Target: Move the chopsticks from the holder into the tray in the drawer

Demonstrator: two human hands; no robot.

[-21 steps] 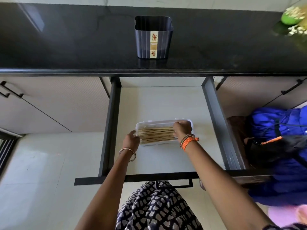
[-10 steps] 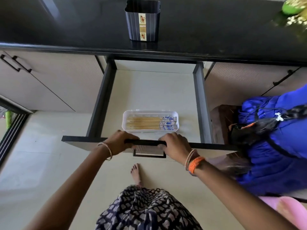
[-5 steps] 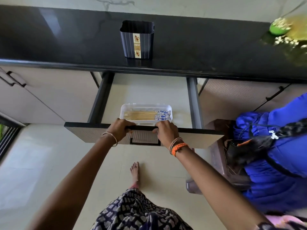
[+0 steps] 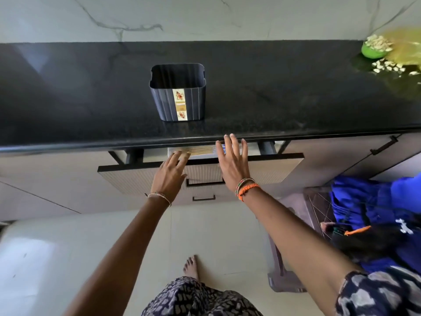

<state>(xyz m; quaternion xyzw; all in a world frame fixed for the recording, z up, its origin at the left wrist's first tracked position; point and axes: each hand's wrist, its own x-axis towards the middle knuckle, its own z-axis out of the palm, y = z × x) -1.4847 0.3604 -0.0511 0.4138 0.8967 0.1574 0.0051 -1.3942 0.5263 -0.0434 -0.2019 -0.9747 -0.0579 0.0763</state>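
Both my hands are flat and spread against the front of the drawer [image 4: 262, 172], fingers loose and grasping nothing. My left hand [image 4: 169, 173] lies with its fingertips over the top edge of the drawer front, reaching toward the tray [image 4: 200, 153]. My right hand [image 4: 232, 160] is splayed just beside it, fingers pointing up at the edge of the bench [image 4: 296, 106]. The drawer stands open only a narrow way, so just a strip of the tray shows between the bench edge and the drawer front. In that strip lie the chopsticks [image 4: 202, 151], pale sticks running left to right, with a bit of blue pattern at the right end behind my right fingers. The holder [image 4: 178, 93], a dark ribbed cup with a flowered label, stands upright on the black bench straight above the drawer, and I see nothing sticking out of it. A green bowl [image 4: 373, 50] sits at the far right of the bench. A blue bag [image 4: 373, 201] rests low on my right.
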